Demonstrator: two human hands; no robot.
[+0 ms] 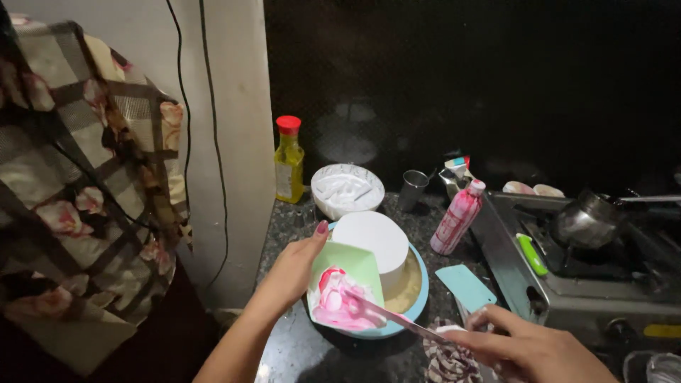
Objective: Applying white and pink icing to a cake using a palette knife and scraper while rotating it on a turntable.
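On the dark granite counter [298, 354], beside the gas stove [589, 284], a white frosted cake [374, 240] sits on a gold board atop a blue turntable [418, 301]. Judging by this, pink icing is being mixed or loaded for spreading; the next move calls for a steady lift toward the cake. Left hand [294, 269] grips a green scraper card [345, 287], smeared with pink and white icing, just in front of the cake. Right hand [528, 347] is closed around a palette knife [397, 318] whose blade tip rests in that icing.
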